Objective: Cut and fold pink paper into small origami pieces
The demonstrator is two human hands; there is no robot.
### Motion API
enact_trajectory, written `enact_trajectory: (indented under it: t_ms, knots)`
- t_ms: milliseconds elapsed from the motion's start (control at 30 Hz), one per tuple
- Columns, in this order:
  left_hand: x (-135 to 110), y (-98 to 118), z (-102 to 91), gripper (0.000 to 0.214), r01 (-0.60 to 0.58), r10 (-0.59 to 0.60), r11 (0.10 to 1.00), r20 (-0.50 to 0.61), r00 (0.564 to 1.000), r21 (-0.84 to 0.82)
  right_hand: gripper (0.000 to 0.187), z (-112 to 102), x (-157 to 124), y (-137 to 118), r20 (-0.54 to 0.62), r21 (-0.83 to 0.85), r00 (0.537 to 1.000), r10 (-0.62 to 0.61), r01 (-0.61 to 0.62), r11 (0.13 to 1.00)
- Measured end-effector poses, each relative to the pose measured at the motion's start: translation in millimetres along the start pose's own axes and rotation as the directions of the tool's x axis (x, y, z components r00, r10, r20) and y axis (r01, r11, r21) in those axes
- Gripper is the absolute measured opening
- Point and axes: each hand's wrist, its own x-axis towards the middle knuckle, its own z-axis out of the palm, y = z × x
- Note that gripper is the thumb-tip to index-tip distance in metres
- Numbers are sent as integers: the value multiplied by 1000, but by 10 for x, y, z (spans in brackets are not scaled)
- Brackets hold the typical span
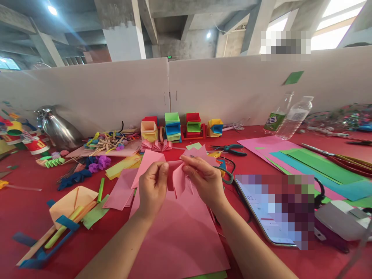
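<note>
Between my two hands is a small folded piece of pink paper [178, 182], with its flaps standing partly apart. My left hand [154, 186] pinches its left side between thumb and fingers. On the other side my right hand [205, 180] grips the upper right edge with closed fingers. Below them lies a large pink sheet [177, 240] on the red table. Smaller pink sheets [122, 190] lie left of my left hand. Scissors with a green-grey handle [228, 175] are beside my right hand, their blades mostly hidden.
Folded paper boxes [173, 126] stand at the back by a white partition [116, 89]. A phone [267, 217], pliers [232, 150], coloured sheets [314, 166] and plastic bottles [298, 116] are on the right. At left are a metal jug [59, 130] and a peach paper piece [72, 205].
</note>
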Motion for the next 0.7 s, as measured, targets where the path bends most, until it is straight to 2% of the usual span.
enact_trajectory:
  t_ms: [133, 333, 533, 700]
  knots:
    - [3, -11, -5, 26, 0, 0, 1000, -5, 1000, 28, 23, 5, 3, -16, 16, -9, 1000, -5, 5, 1000]
    - [-9, -13, -3, 25, 9, -9, 999, -6, 1000, 34, 22, 1, -6, 5, -19, 13, 996, 90, -90, 996]
    - [-11, -1, 3, 21, -102, 105, 991, -36, 994, 81, 25, 14, -13, 13, -34, 144, 978, 206, -199, 969]
    - [-24, -21, 9, 19, -178, 185, 976, -47, 982, 126, 15, 26, 5, -40, -45, 221, 974, 221, -206, 953]
